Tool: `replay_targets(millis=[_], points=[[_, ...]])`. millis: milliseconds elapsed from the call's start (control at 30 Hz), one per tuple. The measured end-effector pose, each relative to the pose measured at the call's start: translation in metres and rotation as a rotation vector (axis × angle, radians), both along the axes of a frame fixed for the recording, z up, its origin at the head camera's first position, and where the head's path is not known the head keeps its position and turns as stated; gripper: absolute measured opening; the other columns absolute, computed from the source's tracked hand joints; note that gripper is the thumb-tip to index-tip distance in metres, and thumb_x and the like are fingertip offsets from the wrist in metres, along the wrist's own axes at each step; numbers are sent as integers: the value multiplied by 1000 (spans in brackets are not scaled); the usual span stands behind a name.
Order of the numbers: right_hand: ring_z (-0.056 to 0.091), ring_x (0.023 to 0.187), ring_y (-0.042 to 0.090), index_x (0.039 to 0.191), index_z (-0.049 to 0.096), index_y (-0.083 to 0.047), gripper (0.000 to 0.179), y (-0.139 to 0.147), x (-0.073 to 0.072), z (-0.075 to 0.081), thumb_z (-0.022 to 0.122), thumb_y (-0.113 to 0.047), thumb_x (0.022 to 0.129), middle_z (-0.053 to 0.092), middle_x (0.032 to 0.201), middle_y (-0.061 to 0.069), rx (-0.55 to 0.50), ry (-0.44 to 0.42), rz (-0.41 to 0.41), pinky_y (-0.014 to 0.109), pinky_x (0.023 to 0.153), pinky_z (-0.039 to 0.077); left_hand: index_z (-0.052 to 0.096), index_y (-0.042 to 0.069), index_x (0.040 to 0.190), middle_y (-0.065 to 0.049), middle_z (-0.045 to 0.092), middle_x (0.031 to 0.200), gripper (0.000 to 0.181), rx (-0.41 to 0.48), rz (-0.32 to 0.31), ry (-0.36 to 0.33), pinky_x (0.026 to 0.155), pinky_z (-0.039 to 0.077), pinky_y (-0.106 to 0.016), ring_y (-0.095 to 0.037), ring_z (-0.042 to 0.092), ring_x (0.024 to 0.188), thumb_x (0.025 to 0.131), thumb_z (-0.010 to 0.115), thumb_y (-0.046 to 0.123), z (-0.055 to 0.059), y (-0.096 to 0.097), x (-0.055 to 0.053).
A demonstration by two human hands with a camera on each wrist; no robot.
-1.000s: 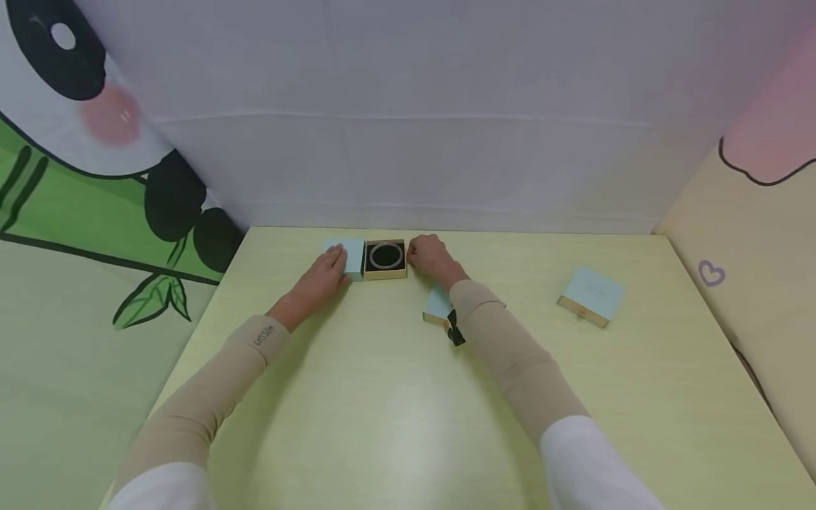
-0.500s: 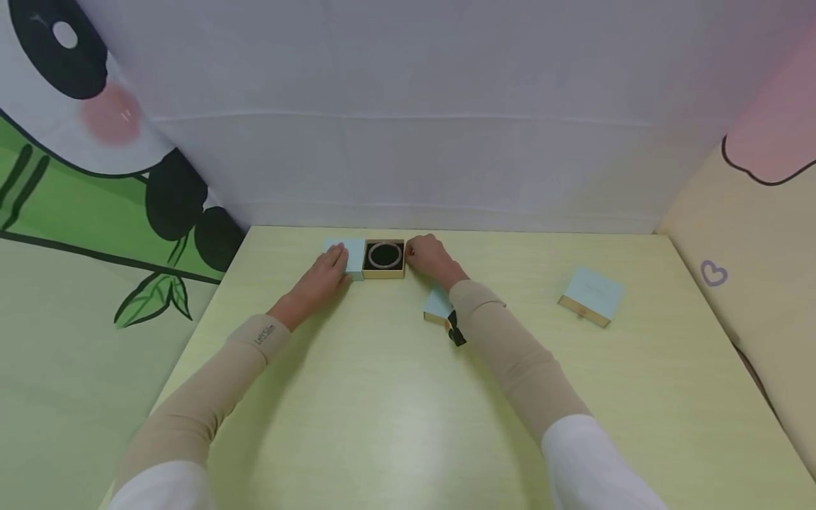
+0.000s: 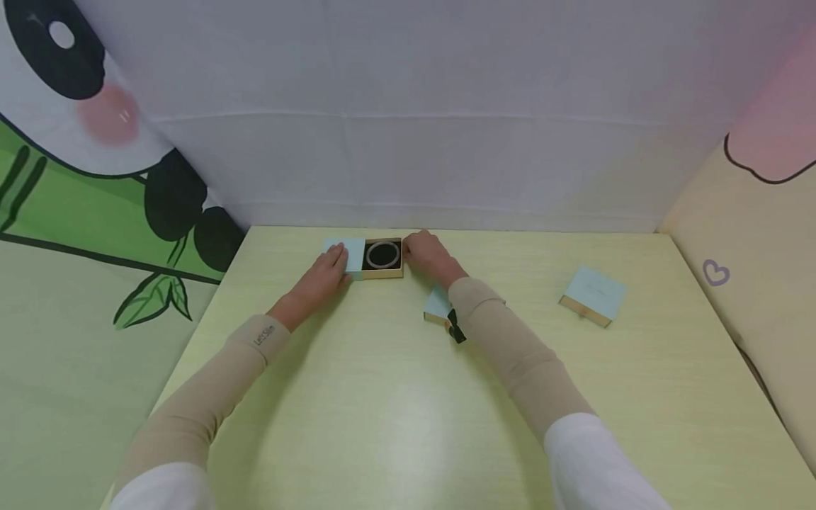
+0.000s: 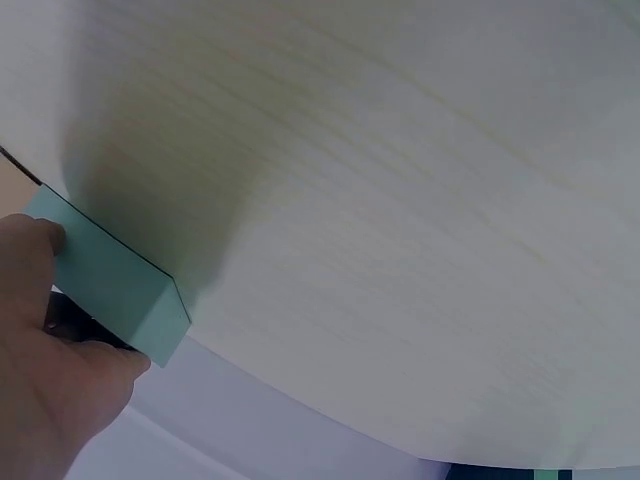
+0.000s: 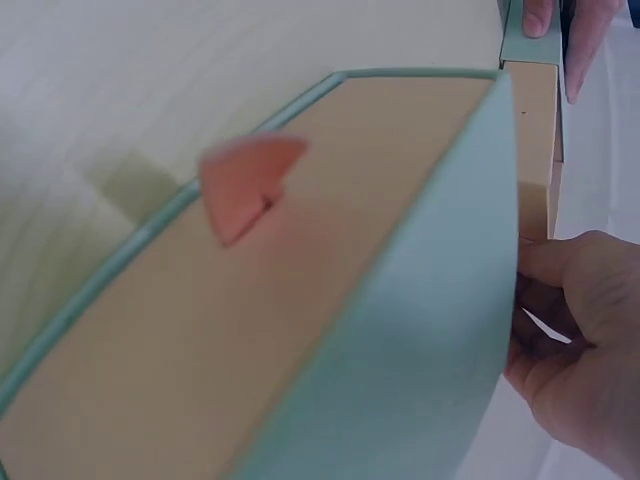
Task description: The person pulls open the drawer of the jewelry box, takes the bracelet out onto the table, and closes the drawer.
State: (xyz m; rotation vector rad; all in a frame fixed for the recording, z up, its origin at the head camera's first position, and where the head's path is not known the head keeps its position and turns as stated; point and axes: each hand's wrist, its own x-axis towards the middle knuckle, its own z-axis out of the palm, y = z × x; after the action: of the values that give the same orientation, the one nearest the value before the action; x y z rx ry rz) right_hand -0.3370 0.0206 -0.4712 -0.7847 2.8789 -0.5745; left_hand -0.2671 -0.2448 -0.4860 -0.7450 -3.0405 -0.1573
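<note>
At the table's far side, a light blue box sleeve (image 3: pixel 355 259) lies with its tan drawer (image 3: pixel 383 275) slid out to the right. A pale ring (image 3: pixel 367 256), like a bracelet, rests on the drawer's black lining. My left hand (image 3: pixel 321 276) lies over the sleeve's left part; the left wrist view shows thumb and fingers gripping the sleeve (image 4: pixel 115 270). With curled fingers, my right hand (image 3: pixel 433 255) holds the drawer's right end. In the right wrist view, thumb and fingers meet the drawer (image 5: pixel 532 130) at that end; the exact hold is partly hidden.
A second light blue box (image 3: pixel 437 304) lies partly under my right forearm; close up in the right wrist view, it shows an orange pull tab (image 5: pixel 245 185). Another light blue box (image 3: pixel 593 294) sits at the right. Behind the table (image 3: pixel 357 425) hangs a pale cloth (image 3: pixel 408 163).
The drawer with the ring in it has moved slightly left, further into the sleeve, and my right hand has moved left with it. My left hand stays put on the sleeve.
</note>
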Motion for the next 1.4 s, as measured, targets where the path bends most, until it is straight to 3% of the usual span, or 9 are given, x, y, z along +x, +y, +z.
replay_targets(millis=[167, 267, 433, 567, 700, 833, 1067, 1400], points=[[68, 97, 23, 106, 76, -3, 23, -2, 0, 2, 55, -10, 103, 74, 106, 10, 37, -63, -4, 34, 85, 57, 26, -18, 151, -35, 24, 160, 62, -6, 1, 2, 123, 20, -55, -46, 23, 150, 108, 51, 18, 0, -1, 0], [63, 88, 20, 106, 76, -2, 21, -5, 2, 9, 57, -10, 103, 72, 103, 10, 76, -102, -31, 31, 77, 54, 27, -19, 150, -36, 25, 159, 61, -2, -4, 13, 122, 22, -56, -47, 24, 149, 108, 51, 17, 1, 0, 1], [51, 78, 19, 103, 68, -1, 14, -18, 6, 30, 56, -9, 103, 66, 97, 10, 118, -44, -70, 31, 66, 45, 26, -18, 151, -35, 24, 159, 62, -5, -2, 7, 122, 21, -55, -47, 23, 150, 108, 51, 18, 2, -1, 2], [58, 86, 21, 113, 67, -2, 19, -30, 7, 37, 55, -14, 104, 68, 105, 11, 113, 10, 14, 33, 74, 51, 26, -18, 151, -35, 24, 160, 62, -5, 7, 15, 122, 22, -56, -47, 24, 150, 108, 52, 18, 2, -1, 1], [61, 95, 22, 124, 67, -2, 29, -39, 9, 34, 58, -21, 104, 68, 113, 11, 135, 17, 128, 34, 84, 52, 26, -16, 152, -34, 24, 160, 62, 3, 13, 23, 123, 21, -55, -46, 23, 150, 108, 51, 18, 0, -2, 0], [58, 98, 23, 129, 65, -3, 37, -46, 11, 29, 62, -28, 102, 66, 116, 13, 160, 12, 163, 35, 83, 50, 26, -14, 154, -32, 23, 161, 62, 7, 8, 25, 123, 21, -53, -45, 23, 151, 108, 50, 20, -2, -4, 1], [53, 126, 31, 152, 48, -11, 61, -55, 14, 24, 67, -36, 99, 51, 143, 18, 192, -42, 90, 40, 105, 47, 31, -11, 154, -30, 28, 161, 61, 36, -47, 59, 122, 25, -53, -44, 27, 149, 107, 53, 22, -4, -8, 0], [54, 123, 33, 143, 57, -5, 60, -70, 13, 27, 70, -41, 96, 62, 128, 17, 248, -45, 6, 39, 102, 48, 29, -10, 155, -30, 26, 161, 62, 33, -33, 50, 123, 23, -52, -44, 26, 150, 108, 52, 23, -5, -11, -2]])
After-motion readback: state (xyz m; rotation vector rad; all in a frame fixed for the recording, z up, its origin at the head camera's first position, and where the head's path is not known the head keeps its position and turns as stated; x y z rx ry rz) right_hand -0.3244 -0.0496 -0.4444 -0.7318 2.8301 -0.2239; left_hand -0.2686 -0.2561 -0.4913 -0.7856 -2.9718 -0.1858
